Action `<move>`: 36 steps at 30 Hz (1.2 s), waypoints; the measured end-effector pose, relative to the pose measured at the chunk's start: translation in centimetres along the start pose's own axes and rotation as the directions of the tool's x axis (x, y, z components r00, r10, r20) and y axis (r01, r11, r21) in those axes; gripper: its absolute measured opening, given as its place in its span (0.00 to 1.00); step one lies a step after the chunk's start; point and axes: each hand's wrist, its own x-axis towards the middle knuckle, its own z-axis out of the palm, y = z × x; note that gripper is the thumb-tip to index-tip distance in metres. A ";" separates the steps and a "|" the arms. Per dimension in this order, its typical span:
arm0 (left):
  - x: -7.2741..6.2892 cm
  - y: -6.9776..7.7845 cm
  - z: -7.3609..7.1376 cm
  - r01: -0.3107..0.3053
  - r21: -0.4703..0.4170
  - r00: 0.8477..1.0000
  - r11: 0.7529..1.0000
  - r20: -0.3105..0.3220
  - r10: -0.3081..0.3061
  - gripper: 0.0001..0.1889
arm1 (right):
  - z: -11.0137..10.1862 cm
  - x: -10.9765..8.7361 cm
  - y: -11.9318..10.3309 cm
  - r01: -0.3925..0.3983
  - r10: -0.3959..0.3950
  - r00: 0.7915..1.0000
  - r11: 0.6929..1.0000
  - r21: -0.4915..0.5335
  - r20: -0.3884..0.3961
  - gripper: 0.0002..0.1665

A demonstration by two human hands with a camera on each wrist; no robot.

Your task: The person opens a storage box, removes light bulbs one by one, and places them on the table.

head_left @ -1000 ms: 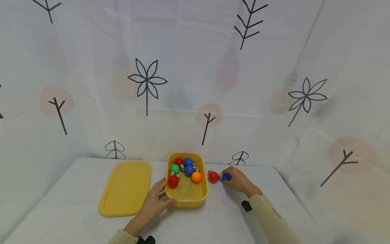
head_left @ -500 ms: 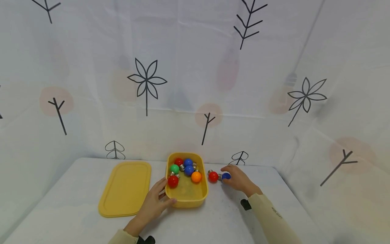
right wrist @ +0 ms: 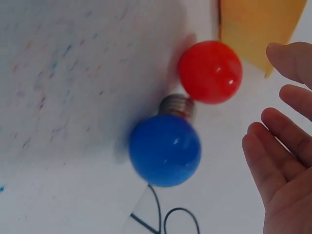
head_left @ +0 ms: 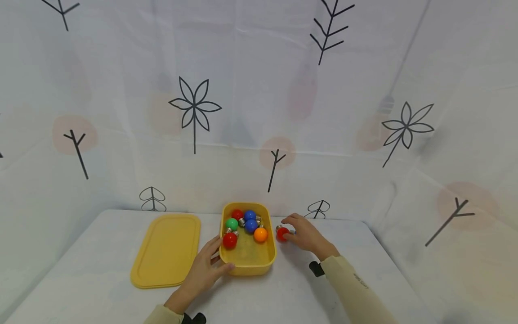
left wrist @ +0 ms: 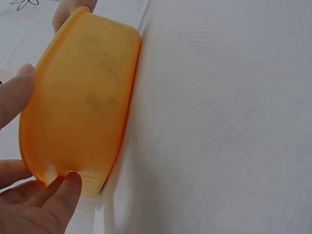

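In the head view, a yellow plastic box [head_left: 247, 270] contains several round coloured light bulbs with metal screw bases. My left hand [head_left: 206, 265] holds its near left corner, thumb on the near side and fingers along the left wall. Right of the box, a red bulb [head_left: 281, 234] lies on the table, partly covered by my right hand [head_left: 305, 236] above it. The right wrist view shows a blue bulb [right wrist: 165, 151] with its screw base pointing towards that red one. There, the right hand's fingers are spread loosely, apart from both bulbs.
A flat yellow lid [head_left: 166, 252] lies on the white table [head_left: 279, 297] left of the box. Inside the box are an orange bulb [head_left: 261, 235], a green bulb [head_left: 232, 224], and red and blue ones. A printed white cloth [head_left: 243, 121] hangs behind the table.
My right hand has left the blue bulb and moved left, over the red bulb beside the box. The left hand and the box have stayed in place.
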 end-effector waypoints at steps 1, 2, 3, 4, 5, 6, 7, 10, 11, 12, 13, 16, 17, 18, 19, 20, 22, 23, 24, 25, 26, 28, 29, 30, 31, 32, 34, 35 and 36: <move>0.0 0.0 0.0 -0.001 0.001 1.000 1.000 -0.001 0.001 0.43 | 0.0 0.1 -0.3 0.010 -0.010 1.000 1.000 0.002 0.000 0.23; 0.0 0.0 0.0 -0.001 0.000 1.000 1.000 -0.002 0.001 0.43 | 0.1 0.1 -0.5 0.018 -0.018 1.000 1.000 0.004 0.002 0.23; 0.0 0.0 0.0 -0.001 0.000 1.000 1.000 -0.003 0.001 0.43 | 0.1 0.2 -0.8 0.029 -0.029 1.000 1.000 0.006 0.003 0.23; -0.1 0.0 0.0 0.000 -0.001 1.000 1.000 -0.004 0.000 0.43 | 0.1 0.3 -1.0 0.036 -0.036 0.999 0.999 0.003 0.008 0.23; -0.1 0.0 0.0 -0.001 -0.002 1.000 1.000 -0.005 0.001 0.43 | 0.2 0.4 -1.3 0.045 -0.045 0.999 0.999 0.002 0.010 0.22; -0.1 0.0 0.0 -0.001 -0.004 1.000 1.000 -0.006 0.001 0.43 | 0.2 0.4 -1.5 0.050 -0.050 0.999 0.999 -0.003 0.013 0.22; -0.1 0.0 0.0 -0.002 -0.005 1.000 1.000 -0.007 0.002 0.43 | 0.2 0.5 -1.8 0.056 -0.055 0.998 0.998 -0.007 0.015 0.22; -0.1 0.0 0.0 -0.004 -0.010 1.000 1.000 -0.007 0.003 0.43 | 0.3 0.8 -2.4 0.072 -0.072 0.997 0.997 -0.008 0.019 0.22; -0.1 -0.1 0.0 -0.004 -0.010 1.000 1.000 -0.007 0.004 0.43 | 0.3 0.9 -2.6 0.079 -0.079 0.997 0.997 0.002 0.020 0.22; -0.1 0.0 0.0 -0.002 -0.011 1.000 1.000 -0.006 0.002 0.43 | 0.3 1.0 -2.8 0.086 -0.086 0.996 0.996 0.007 0.023 0.22; -0.1 -0.1 0.0 -0.003 -0.011 1.000 1.000 -0.005 0.003 0.43 | 0.3 1.0 -3.1 0.091 -0.091 0.995 0.996 0.018 0.028 0.22; -0.1 -0.1 -0.1 -0.006 -0.006 1.000 1.000 -0.002 0.006 0.43 | 0.3 1.3 -3.7 0.129 -0.130 0.991 0.991 0.038 0.028 0.22; -0.1 0.0 -0.1 -0.007 -0.004 1.000 1.000 -0.002 0.007 0.43 | 0.4 1.4 -3.9 0.144 -0.145 0.989 0.989 0.036 0.026 0.22; -0.1 0.0 -0.1 -0.009 -0.002 1.000 1.000 -0.001 0.009 0.43 | 0.4 1.4 -4.2 0.158 -0.158 0.987 0.987 0.028 0.023 0.22; -0.1 0.0 -0.1 -0.012 0.000 1.000 1.000 -0.001 0.012 0.43 | 0.5 1.5 -4.4 0.168 -0.168 0.985 0.986 0.023 0.021 0.22; -0.1 0.0 -0.1 -0.013 0.001 1.000 1.000 0.000 0.013 0.43 | 0.6 1.7 -4.6 0.183 -0.183 0.983 0.983 0.019 0.017 0.22; -0.1 0.0 -0.2 -0.014 0.001 1.000 1.000 0.000 0.014 0.43 | 0.8 1.9 -5.0 0.194 -0.195 0.980 0.981 0.014 0.028 0.22; -0.1 0.0 -0.2 -0.015 0.002 1.000 1.000 0.000 0.015 0.43 | 0.9 1.9 -5.3 0.192 -0.193 0.980 0.981 0.011 0.040 0.22; -0.1 0.0 -0.2 -0.016 0.003 1.000 1.000 0.000 0.016 0.43 | 1.0 2.0 -5.5 0.191 -0.191 0.980 0.982 0.007 0.052 0.22; -0.1 0.0 -0.2 -0.018 0.002 1.000 1.000 -0.001 0.018 0.43 | 1.1 2.1 -5.8 0.190 -0.190 0.980 0.982 0.005 0.065 0.22; -0.1 0.0 -0.2 -0.018 0.002 1.000 1.000 0.000 0.018 0.43 | 1.2 2.2 -6.0 0.192 -0.192 0.978 0.981 0.002 0.076 0.22; -0.1 0.0 -0.2 -0.023 0.001 1.000 1.000 -0.001 0.023 0.43 | 1.4 2.3 -6.5 0.189 -0.187 0.978 0.982 -0.009 0.097 0.22; -0.1 0.1 -0.2 -0.025 0.000 1.000 1.000 -0.002 0.025 0.43 | 1.5 2.4 -6.7 0.187 -0.185 0.977 0.982 -0.013 0.105 0.22; -0.1 0.1 -0.2 -0.027 -0.002 1.000 1.000 -0.003 0.027 0.43 | 1.6 2.4 -6.9 0.184 -0.181 0.977 0.983 -0.012 0.115 0.22; -0.1 0.1 -0.2 -0.029 -0.002 1.000 1.000 -0.003 0.029 0.43 | 1.7 2.5 -7.1 0.179 -0.175 0.977 0.984 -0.015 0.124 0.22; -0.1 0.1 -0.2 -0.030 -0.004 1.000 1.000 -0.004 0.030 0.43 | 1.8 2.5 -7.2 0.175 -0.170 0.976 0.984 -0.021 0.132 0.22; -0.1 0.1 -0.2 -0.032 -0.004 0.999 0.999 -0.005 0.032 0.43 | 2.1 2.6 -7.4 0.161 -0.154 0.977 0.986 -0.041 0.148 0.22; -0.1 0.1 -0.2 -0.033 -0.007 0.999 0.999 -0.005 0.033 0.43 | 2.2 2.7 -7.4 0.159 -0.149 0.977 0.986 -0.055 0.153 0.22; -0.1 0.1 -0.2 -0.033 -0.006 0.999 0.999 -0.005 0.033 0.43 | 2.4 2.7 -7.4 0.157 -0.144 0.977 0.985 -0.068 0.157 0.22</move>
